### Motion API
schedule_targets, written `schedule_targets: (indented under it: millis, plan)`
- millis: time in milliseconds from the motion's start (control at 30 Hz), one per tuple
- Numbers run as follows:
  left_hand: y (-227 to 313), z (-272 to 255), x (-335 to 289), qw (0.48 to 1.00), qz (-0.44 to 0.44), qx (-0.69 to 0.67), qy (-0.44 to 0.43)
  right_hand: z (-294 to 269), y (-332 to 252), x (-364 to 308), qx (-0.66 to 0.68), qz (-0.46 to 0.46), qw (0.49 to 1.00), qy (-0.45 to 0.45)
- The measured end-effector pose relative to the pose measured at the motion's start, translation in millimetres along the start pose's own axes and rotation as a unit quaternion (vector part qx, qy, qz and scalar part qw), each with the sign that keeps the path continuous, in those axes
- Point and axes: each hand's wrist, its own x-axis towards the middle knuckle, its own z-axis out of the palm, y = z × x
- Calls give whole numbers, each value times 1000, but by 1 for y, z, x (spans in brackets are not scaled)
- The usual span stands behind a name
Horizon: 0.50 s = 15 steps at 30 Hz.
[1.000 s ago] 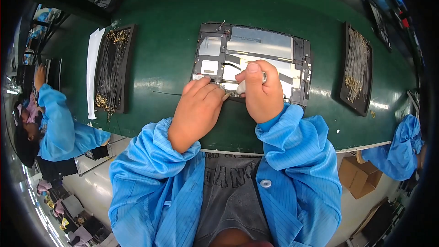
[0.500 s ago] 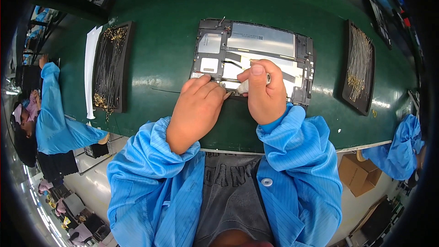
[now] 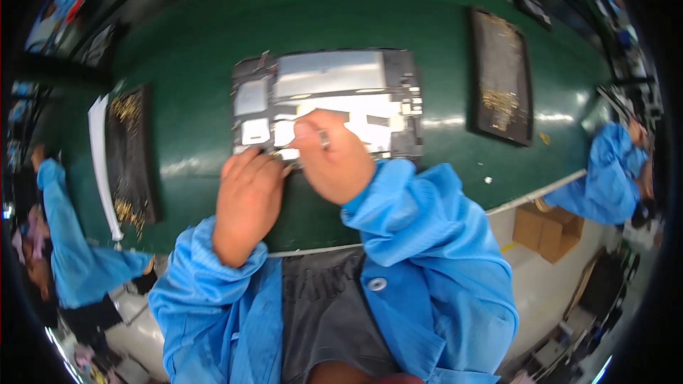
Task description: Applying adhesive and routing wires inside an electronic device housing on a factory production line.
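Note:
A flat grey and silver device panel (image 3: pixel 334 78) with metal shields lies on the green table (image 3: pixel 192 50) straight ahead of me. My left hand (image 3: pixel 245 199) rests at the panel's near left corner, fingertips touching its edge. My right hand (image 3: pixel 334 160) lies over the panel's near edge, fingers closed on a small thin metal tool (image 3: pixel 324 139) pressed against the panel. What sits under my fingertips is hidden.
A black tray (image 3: pixel 131 156) of thin gold-tipped cables with a white strip beside it lies at the left. A second black tray (image 3: pixel 501 85) lies at the right. Other people in blue sleeves work at the left (image 3: pixel 64 263) and right (image 3: pixel 608 178). Cardboard boxes (image 3: pixel 544 231) stand below the table edge.
The view has tilted and moved closer. Both hands stay at the panel's near edge, the right hand having shifted slightly left along it.

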Motion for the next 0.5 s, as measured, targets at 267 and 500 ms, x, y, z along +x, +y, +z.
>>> schedule_targets:
  millis: [267, 500]
  plan:
    - [2, -4, -6, 1000, 12, 8, -27, 8, -13, 4, -178, -104, 973, -108]
    - [1, 1, -5, 999, 18, -8, -40, 8, -5, -3, -199, -205, 958, -13]
